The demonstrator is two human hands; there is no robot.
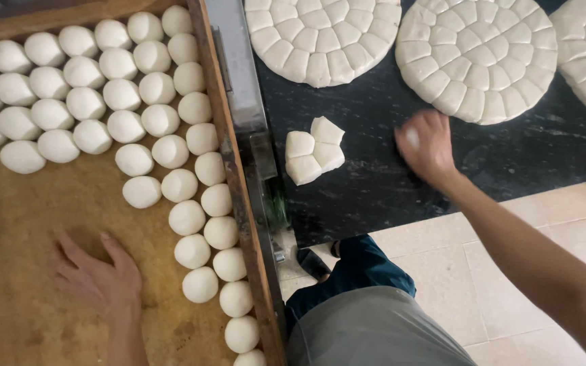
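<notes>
Our left hand (103,278) flat, fingers spread, on wooden tray (8,224) near dough balls (103,102). Right hand (428,146) cupped over dough piece (412,137) on dark counter (374,190); scored rounds (476,57) behind, tile floor (442,264) below.

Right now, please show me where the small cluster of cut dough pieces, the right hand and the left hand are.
small cluster of cut dough pieces (313,150), head view, on its middle piece.
right hand (428,146), head view, on the back of the hand.
left hand (103,281), head view, on the back of the hand.

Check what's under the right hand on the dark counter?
The right hand cups a small piece of white dough on the dark counter; only a sliver shows, the rest is covered.
</notes>
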